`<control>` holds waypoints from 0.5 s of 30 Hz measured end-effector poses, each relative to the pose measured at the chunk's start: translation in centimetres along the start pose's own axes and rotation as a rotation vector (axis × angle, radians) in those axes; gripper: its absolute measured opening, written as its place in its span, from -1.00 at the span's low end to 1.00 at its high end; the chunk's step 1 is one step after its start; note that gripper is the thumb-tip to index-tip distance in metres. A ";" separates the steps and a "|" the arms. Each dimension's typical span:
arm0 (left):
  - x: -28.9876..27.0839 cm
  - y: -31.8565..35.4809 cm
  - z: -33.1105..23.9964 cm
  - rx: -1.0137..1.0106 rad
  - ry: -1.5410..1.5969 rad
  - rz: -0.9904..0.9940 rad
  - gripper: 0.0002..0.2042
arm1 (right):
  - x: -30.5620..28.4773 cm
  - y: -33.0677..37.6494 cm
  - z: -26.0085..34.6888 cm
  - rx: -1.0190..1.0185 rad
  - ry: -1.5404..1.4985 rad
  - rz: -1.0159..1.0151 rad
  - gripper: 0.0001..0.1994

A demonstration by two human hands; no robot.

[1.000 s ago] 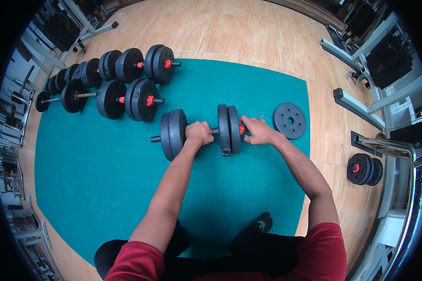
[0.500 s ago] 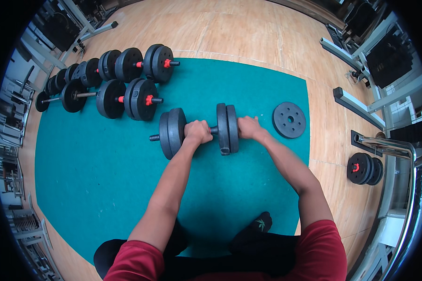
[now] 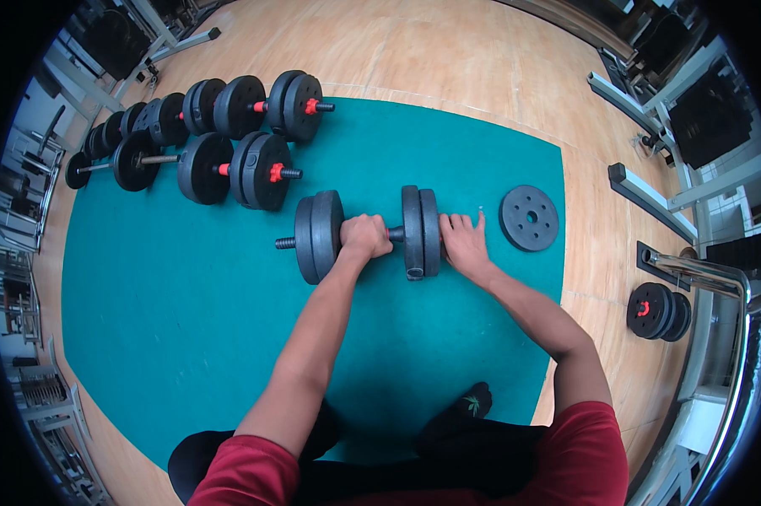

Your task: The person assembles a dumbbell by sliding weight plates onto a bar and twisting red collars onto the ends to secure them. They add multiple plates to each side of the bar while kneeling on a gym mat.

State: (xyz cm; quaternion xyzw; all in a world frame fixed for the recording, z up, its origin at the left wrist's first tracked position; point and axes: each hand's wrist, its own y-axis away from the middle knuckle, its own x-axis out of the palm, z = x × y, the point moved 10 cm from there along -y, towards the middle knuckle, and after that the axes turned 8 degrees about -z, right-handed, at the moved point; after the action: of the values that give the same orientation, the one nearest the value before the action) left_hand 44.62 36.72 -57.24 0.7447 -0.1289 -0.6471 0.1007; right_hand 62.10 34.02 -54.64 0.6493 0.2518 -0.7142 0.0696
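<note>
A dark grey dumbbell [image 3: 412, 233] lies across the green mat in front of me, with two plates on each end. My left hand [image 3: 367, 236] is closed around its handle, between the two pairs of plates. At the right end, my right hand [image 3: 466, 244] rests against the outer plate, its thumb spread away from the fingers. A bit of red shows beside those fingertips, but the hand hides most of that bar end. The bare threaded left end [image 3: 286, 243] of the bar sticks out past its plates. A loose round plate [image 3: 530, 218] lies flat to the right.
Two rows of assembled dumbbells [image 3: 267, 171] with red collars stand at the mat's far left. The green mat [image 3: 186, 312] covers wooden flooring. Gym machines [image 3: 663, 190] line both sides. Another dumbbell [image 3: 650, 309] sits off the mat at right, near a chrome rail [image 3: 745, 337].
My right hand has turned at the dumbbell's end, and its thumb has swung out away from the fingers. My left hand keeps its hold; the whole view has shifted slightly.
</note>
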 end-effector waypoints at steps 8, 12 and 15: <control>-0.1 -0.1 0.9 -0.012 -0.014 0.017 -0.70 | 4.7 -2.7 -1.1 0.147 -0.179 0.306 -0.70; 0.1 -0.3 -0.4 0.028 -0.041 0.037 -0.70 | 9.2 -1.6 -1.6 0.055 -0.647 0.947 -0.70; 0.2 -0.2 -0.7 0.029 -0.027 0.042 -0.70 | 9.7 -0.9 -1.3 0.082 -0.776 1.053 -0.69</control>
State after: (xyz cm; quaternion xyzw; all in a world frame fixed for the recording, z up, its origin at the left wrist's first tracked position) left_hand 45.35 36.79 -57.37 0.7344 -0.1552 -0.6528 0.1020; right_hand 61.42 37.54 -63.75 0.3830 -0.1706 -0.7761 0.4710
